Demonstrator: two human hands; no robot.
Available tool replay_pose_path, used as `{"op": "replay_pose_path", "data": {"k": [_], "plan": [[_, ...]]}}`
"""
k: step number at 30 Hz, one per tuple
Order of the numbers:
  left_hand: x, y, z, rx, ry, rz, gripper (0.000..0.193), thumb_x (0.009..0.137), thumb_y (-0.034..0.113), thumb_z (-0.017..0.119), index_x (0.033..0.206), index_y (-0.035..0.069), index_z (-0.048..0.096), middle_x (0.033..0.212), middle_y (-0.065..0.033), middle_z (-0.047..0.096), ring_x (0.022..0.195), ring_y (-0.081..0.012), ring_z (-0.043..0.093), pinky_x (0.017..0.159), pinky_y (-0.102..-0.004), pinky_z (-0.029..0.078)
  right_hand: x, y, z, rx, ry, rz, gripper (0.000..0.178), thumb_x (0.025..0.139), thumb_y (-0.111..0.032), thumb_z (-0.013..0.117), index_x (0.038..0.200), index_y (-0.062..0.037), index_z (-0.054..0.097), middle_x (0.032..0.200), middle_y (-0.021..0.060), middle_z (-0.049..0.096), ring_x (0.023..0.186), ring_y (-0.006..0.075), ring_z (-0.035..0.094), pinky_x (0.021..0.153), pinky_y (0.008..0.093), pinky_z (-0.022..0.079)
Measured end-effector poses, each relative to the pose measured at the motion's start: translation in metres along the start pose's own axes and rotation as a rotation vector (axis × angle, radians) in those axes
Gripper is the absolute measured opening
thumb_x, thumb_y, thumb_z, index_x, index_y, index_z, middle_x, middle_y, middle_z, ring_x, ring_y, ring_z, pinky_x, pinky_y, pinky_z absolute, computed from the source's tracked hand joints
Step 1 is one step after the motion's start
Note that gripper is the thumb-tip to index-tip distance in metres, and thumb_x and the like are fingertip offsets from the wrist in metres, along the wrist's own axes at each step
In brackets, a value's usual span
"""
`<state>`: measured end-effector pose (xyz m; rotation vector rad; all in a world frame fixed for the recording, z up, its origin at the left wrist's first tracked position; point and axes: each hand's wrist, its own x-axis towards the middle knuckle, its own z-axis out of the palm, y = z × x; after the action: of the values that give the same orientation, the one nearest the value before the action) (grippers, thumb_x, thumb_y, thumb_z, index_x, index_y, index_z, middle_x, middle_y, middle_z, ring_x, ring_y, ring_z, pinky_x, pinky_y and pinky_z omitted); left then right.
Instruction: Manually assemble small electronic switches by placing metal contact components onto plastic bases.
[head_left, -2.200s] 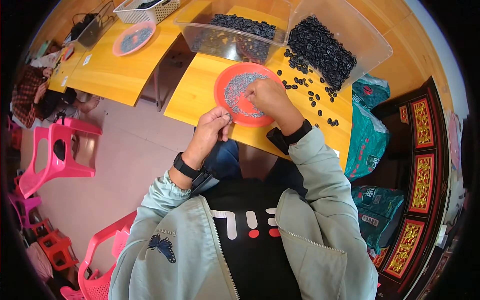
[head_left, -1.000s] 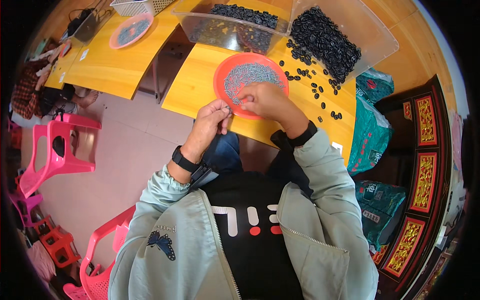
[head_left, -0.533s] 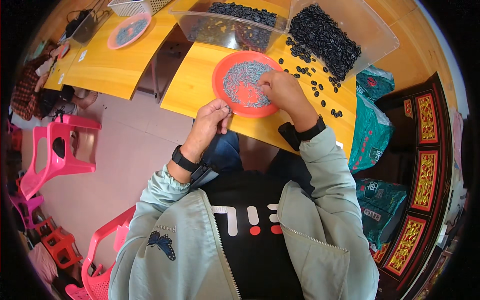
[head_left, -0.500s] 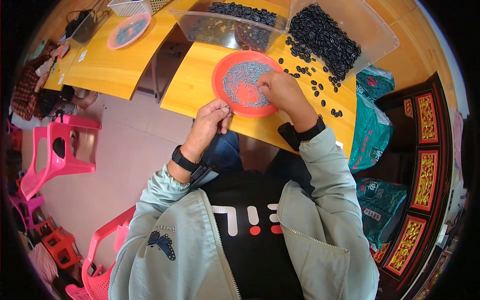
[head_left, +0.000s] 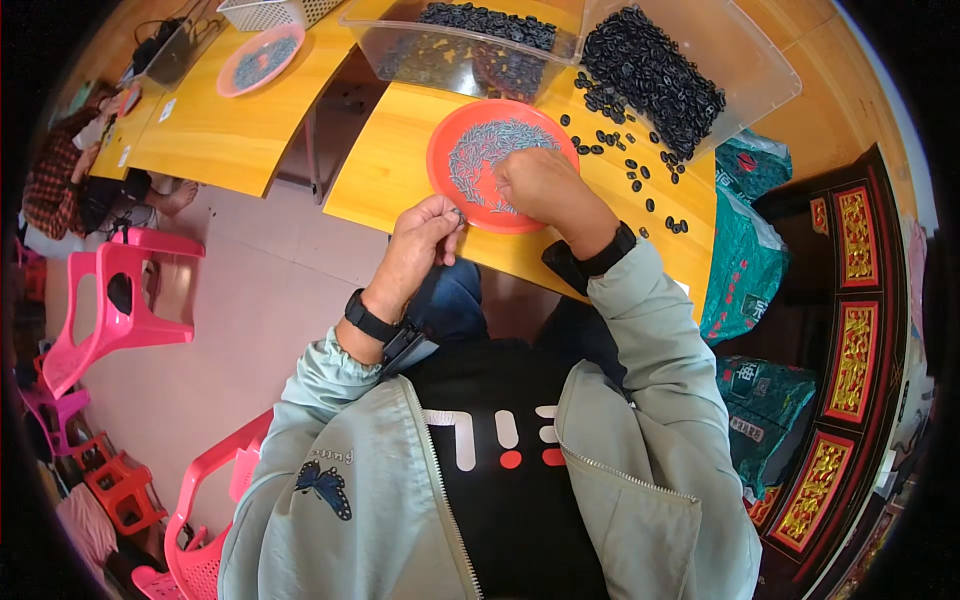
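Observation:
My left hand is at the near left rim of a round red plate, its thumb and fingertips pinched on a small dark piece. On the plate lie many thin grey screws, spread in a ring around a barer patch. Over the plate's right half, my right hand reaches in with its fingers curled together, the fingertips down by the screws. Whatever those fingers hold is hidden. Loose black oval pieces are scattered on the yellow table to the right of the plate.
Behind the plate stands a clear bin of black pieces; a tipped clear bin spills more. Another plate of screws rests on the left table. Pink stools are at left, green sacks at right. A person sits far left.
My right hand has shifted left and slightly nearer across the plate. My left hand keeps its pinch in nearly the same place.

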<state>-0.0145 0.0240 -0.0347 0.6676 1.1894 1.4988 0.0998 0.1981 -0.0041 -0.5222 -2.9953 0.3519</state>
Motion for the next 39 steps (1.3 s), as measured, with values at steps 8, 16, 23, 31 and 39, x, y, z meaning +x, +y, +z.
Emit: {"op": "replay_pose_path", "data": {"k": [8, 16, 23, 31, 39], "plan": [[-0.001, 0.002, 0.003, 0.009, 0.004, 0.014, 0.013, 0.089, 0.015, 0.044, 0.082, 0.006, 0.052, 0.060, 0.0013, 0.049, 0.048, -0.0065, 0.044, 0.045, -0.0176, 0.031, 0.008, -0.009, 0.003, -0.114, -0.154, 0.005, 0.012, 0.069, -0.012, 0.058, 0.075, -0.0028, 0.062, 0.076, 0.0206, 0.062, 0.077, 0.0384, 0.060, 0.066, 0.0471, 0.047], [-0.001, 0.002, 0.008, 0.002, 0.012, 0.024, 0.014, 0.090, 0.016, 0.044, 0.082, 0.006, 0.051, 0.059, 0.0011, 0.049, 0.047, -0.0066, 0.044, 0.045, -0.0182, 0.032, -0.016, 0.018, 0.012, 0.817, 0.225, 0.186, 0.009, 0.076, -0.008, 0.061, 0.078, -0.0013, 0.056, 0.060, 0.0080, 0.053, 0.055, 0.0161, 0.051, 0.056, 0.0283, 0.044], [0.002, -0.004, 0.009, 0.023, 0.016, 0.009, 0.014, 0.090, 0.016, 0.044, 0.082, 0.006, 0.052, 0.060, 0.0011, 0.049, 0.047, -0.0068, 0.044, 0.045, -0.0184, 0.031, -0.025, 0.011, 0.010, 0.564, 0.310, 0.221, 0.010, 0.074, -0.007, 0.056, 0.082, -0.0019, 0.060, 0.073, 0.0157, 0.062, 0.068, 0.0299, 0.061, 0.062, 0.0360, 0.048], [0.002, -0.003, 0.007, 0.009, 0.031, -0.008, 0.014, 0.090, 0.015, 0.045, 0.083, 0.006, 0.052, 0.059, 0.0009, 0.049, 0.047, -0.0070, 0.044, 0.044, -0.0180, 0.031, -0.016, 0.003, 0.003, 0.420, 0.210, 0.062, 0.012, 0.074, -0.009, 0.061, 0.085, -0.0021, 0.063, 0.074, 0.0117, 0.062, 0.066, 0.0220, 0.061, 0.061, 0.0317, 0.047], [0.001, 0.002, 0.001, -0.005, 0.056, 0.005, 0.014, 0.091, 0.015, 0.045, 0.082, 0.005, 0.052, 0.060, -0.0007, 0.049, 0.049, -0.0087, 0.045, 0.047, -0.0191, 0.036, 0.009, -0.022, 0.011, 0.288, 0.179, -0.167, 0.010, 0.072, -0.011, 0.059, 0.079, -0.0062, 0.063, 0.080, 0.0130, 0.060, 0.077, 0.0331, 0.059, 0.065, 0.0422, 0.046]]}}
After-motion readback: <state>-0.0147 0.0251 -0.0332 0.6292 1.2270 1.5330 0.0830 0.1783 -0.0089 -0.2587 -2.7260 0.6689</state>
